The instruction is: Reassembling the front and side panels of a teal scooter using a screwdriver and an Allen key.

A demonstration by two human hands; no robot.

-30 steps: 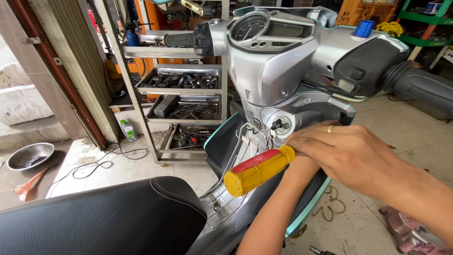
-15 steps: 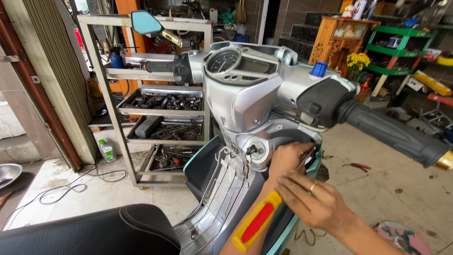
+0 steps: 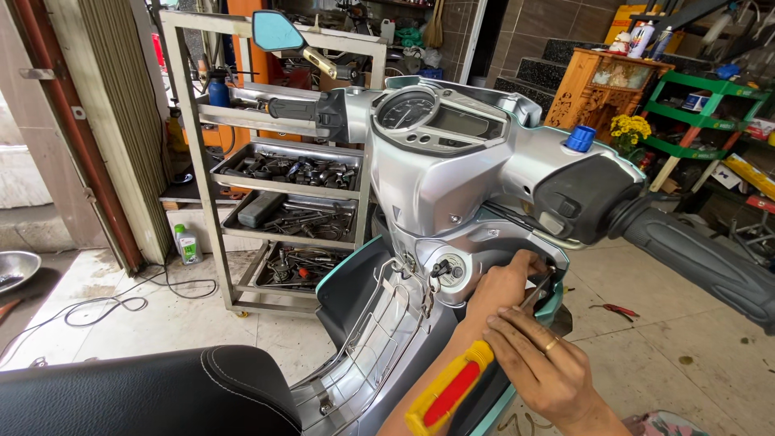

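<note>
A silver and teal scooter (image 3: 440,173) stands in front of me, with its ignition lock (image 3: 446,269) under the dash. My left hand (image 3: 502,287) is pressed against the front panel just right of the lock. Its fingers are curled and I see nothing in it. My right hand (image 3: 542,367), with a ring on one finger, grips a screwdriver (image 3: 446,393) with a yellow and red handle. The handle points down to the left. The dark shaft runs up past my left hand toward the panel edge, and its tip is hidden.
The black seat (image 3: 145,391) fills the lower left. A metal rack (image 3: 282,202) with trays of tools stands behind the scooter, with a green bottle (image 3: 187,244) and a black cable (image 3: 121,303) on the floor. The right handlebar grip (image 3: 702,258) juts right, and green shelves (image 3: 710,121) stand behind.
Both hands have shifted from in front of the ignition lock to the panel on its right. The screwdriver handle now hangs lower, under my right hand. My view has tilted up.
</note>
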